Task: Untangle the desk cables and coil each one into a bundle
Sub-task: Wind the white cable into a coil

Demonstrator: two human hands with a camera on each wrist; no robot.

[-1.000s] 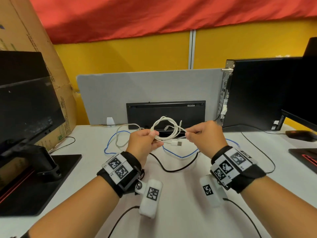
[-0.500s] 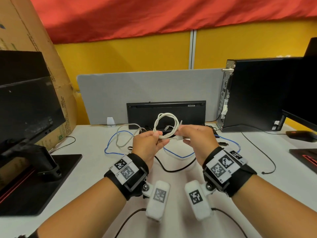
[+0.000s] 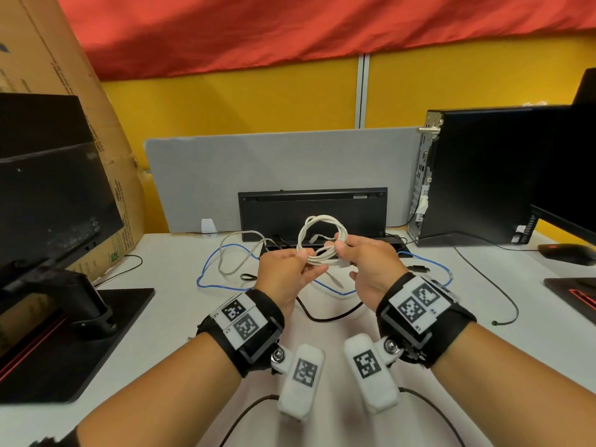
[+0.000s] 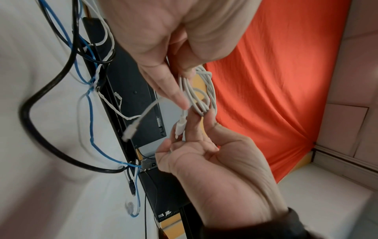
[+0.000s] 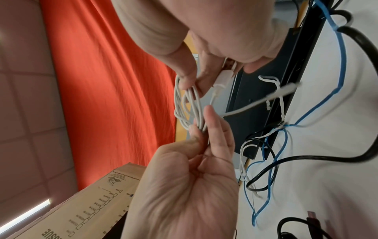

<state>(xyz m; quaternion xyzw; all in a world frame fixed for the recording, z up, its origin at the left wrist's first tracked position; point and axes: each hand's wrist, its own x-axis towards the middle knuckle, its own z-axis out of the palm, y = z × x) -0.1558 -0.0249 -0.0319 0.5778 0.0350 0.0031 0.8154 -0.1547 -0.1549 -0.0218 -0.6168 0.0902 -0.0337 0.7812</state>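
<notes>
A white cable (image 3: 322,221) is wound into a small coil of several loops and held above the desk in front of the keyboard. My left hand (image 3: 304,261) pinches the coil's lower left side (image 5: 200,126). From the right, my right hand (image 3: 342,250) pinches the loops (image 4: 204,110) and also holds a white plug (image 5: 223,77). The cable's other end with its plug (image 4: 131,129) hangs free below the hands, blurred. On the desk underneath lie a blue cable (image 3: 206,279), a thick black cable (image 3: 325,317) and a grey cable (image 3: 232,253), loosely crossed.
A black keyboard (image 3: 312,204) stands on edge against the grey divider (image 3: 258,162). A PC tower (image 3: 483,175) is at the right, with a mouse (image 3: 567,253) beside it. A monitor (image 3: 48,188) on a black base (image 3: 80,333) fills the left, with a cardboard box (image 3: 48,59) behind it.
My hands have drawn closer together. The right hand moved left along the cable to the coil, and the stretch of cable between the hands has been gathered into the loops.
</notes>
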